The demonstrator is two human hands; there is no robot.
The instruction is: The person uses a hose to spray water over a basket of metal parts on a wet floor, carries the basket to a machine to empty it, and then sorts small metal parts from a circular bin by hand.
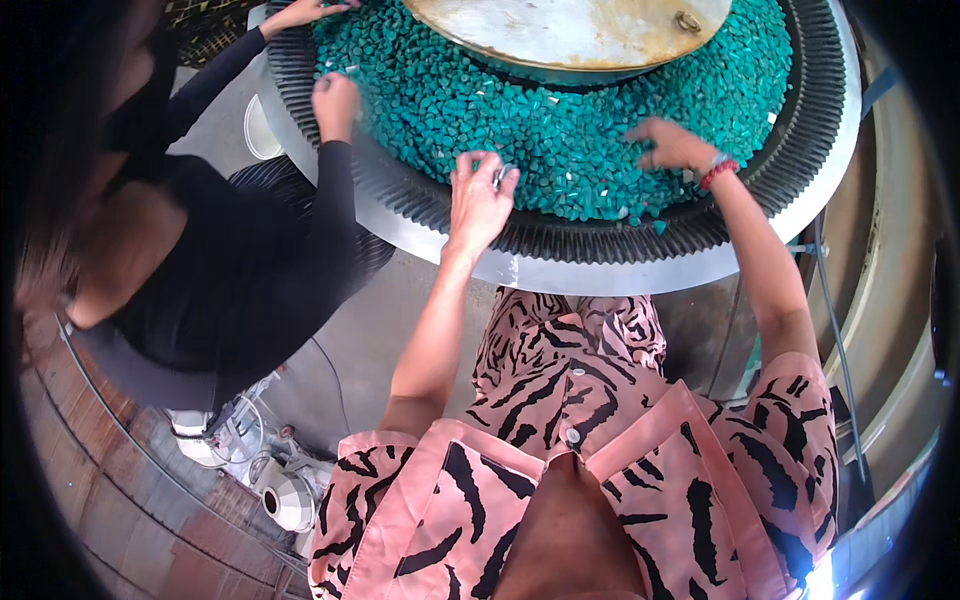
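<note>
Many small polished teal-green stones [550, 140] fill a wide round bowl with a ribbed black lining [620, 247] and a pale metal rim [580, 277]. My left hand [478, 200] is raised over the near edge of the stones, thumb and fingers closed together. A small greyish-white thing shows at its fingertips, too small to name. To the right, my right hand [675, 147] reaches over the stones with its fingers apart, slightly blurred. Its fingertips are at the stones, and I see nothing held in it. A red bracelet [719, 173] circles that wrist.
At the bowl's middle stands a round, rust-stained metal cover [560, 25]. A co-worker in a black top [240, 260] sits at the left, a hand [336, 105] over the stones. A white bucket [262, 130] is beside them. A grey hose [835, 330] hangs at right.
</note>
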